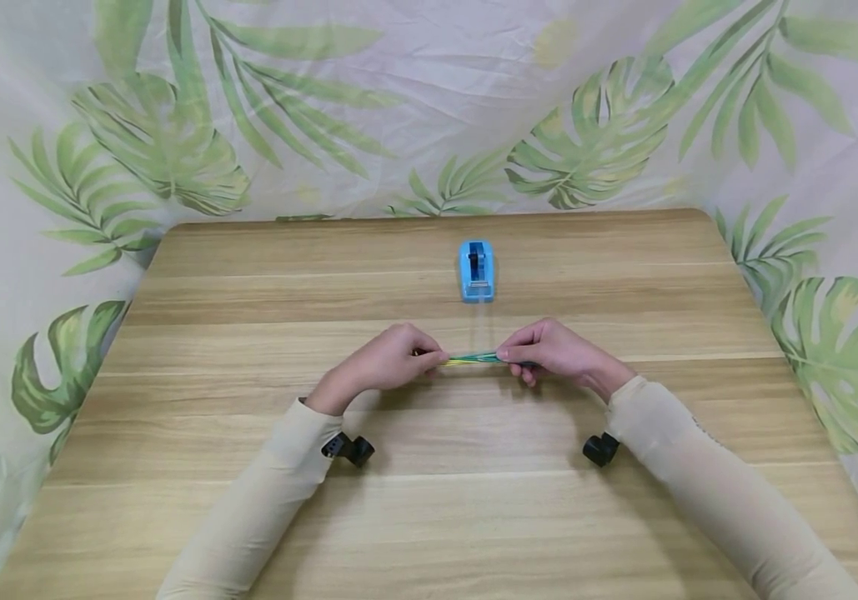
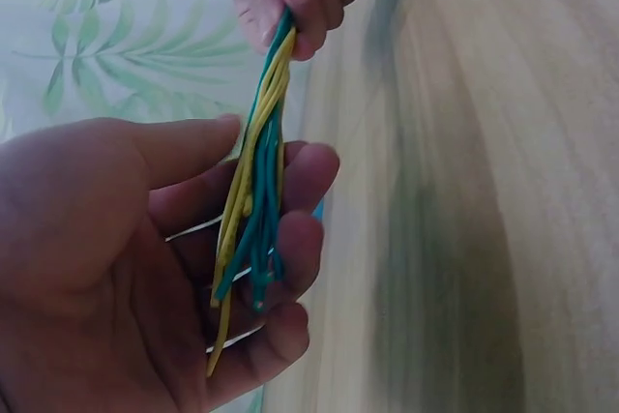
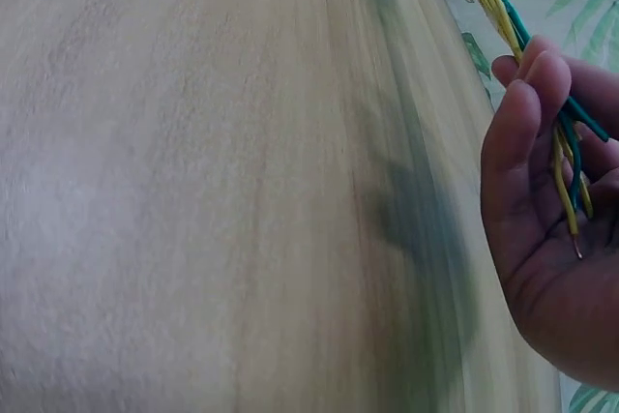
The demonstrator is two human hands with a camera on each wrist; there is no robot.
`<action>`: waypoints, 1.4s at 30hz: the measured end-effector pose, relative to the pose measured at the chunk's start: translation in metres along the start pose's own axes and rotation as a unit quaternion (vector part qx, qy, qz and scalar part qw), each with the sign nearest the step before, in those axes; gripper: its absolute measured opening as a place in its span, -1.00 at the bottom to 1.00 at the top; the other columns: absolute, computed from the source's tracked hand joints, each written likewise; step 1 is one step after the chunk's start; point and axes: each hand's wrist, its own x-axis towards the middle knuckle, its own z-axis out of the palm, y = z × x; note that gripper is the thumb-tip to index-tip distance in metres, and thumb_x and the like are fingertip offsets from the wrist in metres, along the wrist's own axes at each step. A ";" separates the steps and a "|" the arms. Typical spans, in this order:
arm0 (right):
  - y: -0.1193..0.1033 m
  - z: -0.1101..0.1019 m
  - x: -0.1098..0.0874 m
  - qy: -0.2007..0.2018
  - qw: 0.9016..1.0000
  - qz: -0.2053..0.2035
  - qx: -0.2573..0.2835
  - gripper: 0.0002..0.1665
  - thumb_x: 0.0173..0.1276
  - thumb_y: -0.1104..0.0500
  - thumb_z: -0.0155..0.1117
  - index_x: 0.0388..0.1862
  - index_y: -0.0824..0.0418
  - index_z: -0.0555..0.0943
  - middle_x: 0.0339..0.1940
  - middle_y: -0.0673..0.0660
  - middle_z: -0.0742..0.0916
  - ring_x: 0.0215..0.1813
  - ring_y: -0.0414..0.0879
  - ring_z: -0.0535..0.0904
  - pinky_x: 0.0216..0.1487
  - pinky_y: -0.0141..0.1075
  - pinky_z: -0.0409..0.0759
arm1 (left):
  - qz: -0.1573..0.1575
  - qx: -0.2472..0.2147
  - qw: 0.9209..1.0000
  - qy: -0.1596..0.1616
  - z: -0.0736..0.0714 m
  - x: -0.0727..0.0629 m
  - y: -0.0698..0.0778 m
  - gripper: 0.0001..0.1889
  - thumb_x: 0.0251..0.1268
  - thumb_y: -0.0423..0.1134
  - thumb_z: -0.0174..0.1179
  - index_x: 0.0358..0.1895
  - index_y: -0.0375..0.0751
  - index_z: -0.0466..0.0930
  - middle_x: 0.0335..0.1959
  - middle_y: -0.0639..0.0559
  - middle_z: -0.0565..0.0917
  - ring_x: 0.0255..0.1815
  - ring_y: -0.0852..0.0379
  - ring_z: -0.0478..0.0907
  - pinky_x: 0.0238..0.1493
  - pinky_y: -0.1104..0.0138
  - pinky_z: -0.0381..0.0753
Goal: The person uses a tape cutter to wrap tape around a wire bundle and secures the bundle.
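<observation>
A thin bundle of green and yellow electrical wires (image 1: pixel 471 359) stretches level between my two hands, above the table. My left hand (image 1: pixel 391 358) pinches one end with the thumb against the fingers; loose wire ends (image 2: pixel 253 210) run down across those fingers in the left wrist view. At the other end my right hand (image 1: pixel 554 354) grips the bundle between thumb and fingertips. In the right wrist view, a bare copper tip shows on one yellow wire (image 3: pixel 565 191) near the palm. A clear strip of tape (image 1: pixel 483 325) reaches from the blue tape dispenser (image 1: pixel 477 271) to the bundle's middle.
The dispenser stands beyond my hands on the wood-grain table (image 1: pixel 308 283). A leaf-printed cloth (image 1: pixel 444 108) hangs behind the table and along its sides. Black wrist cameras (image 1: pixel 349 450) jut inward from both sleeves, low over the tabletop.
</observation>
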 end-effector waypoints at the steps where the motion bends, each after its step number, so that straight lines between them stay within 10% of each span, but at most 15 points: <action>1: 0.000 0.000 0.000 0.002 1.000 -0.002 -0.004 -0.68 0.44 0.19 0.33 0.00 0.43 0.70 -0.52 0.15 0.66 -0.56 -0.15 0.50 -0.46 -0.32 0.56 | 0.006 -0.006 1.000 -0.005 -0.001 0.000 -0.001 -0.68 0.55 -0.17 0.12 -0.34 -0.23 0.78 -0.47 -0.02 0.71 -0.62 0.22 0.28 -0.53 0.36 0.28; 11: 0.000 0.003 -0.004 0.031 0.996 -0.044 -0.072 -0.76 0.45 0.15 0.34 -0.08 0.29 0.76 -0.47 0.22 0.70 -0.50 -0.09 0.53 -0.42 -0.27 0.59 | -0.007 -0.051 0.998 -0.022 -0.009 -0.002 -0.005 -0.80 0.47 -0.21 0.23 -0.14 -0.18 0.82 -0.42 -0.08 0.73 -0.59 0.19 0.31 -0.54 0.37 0.28; 29: 0.005 0.010 -0.007 0.069 0.983 -0.134 -0.106 -0.80 0.45 0.26 0.31 -0.10 0.36 0.76 -0.50 0.17 0.73 -0.51 -0.07 0.54 -0.50 -0.29 0.56 | -0.064 -0.135 0.988 -0.022 -0.006 0.000 -0.015 -0.53 0.57 -0.02 0.09 -0.42 -0.36 0.64 -0.49 -0.17 0.66 -0.67 0.12 0.33 -0.65 0.38 0.25; 42: 0.010 0.010 -0.008 0.088 0.976 -0.152 -0.132 -0.82 0.43 0.28 0.32 -0.08 0.32 0.78 -0.44 0.26 0.75 -0.50 0.03 0.52 -0.53 -0.36 0.49 | -0.067 -0.171 0.983 0.000 -0.003 0.002 -0.018 -0.75 0.50 -0.15 0.20 -0.15 -0.28 0.75 -0.41 -0.24 0.68 -0.71 0.17 0.31 -0.68 0.39 0.26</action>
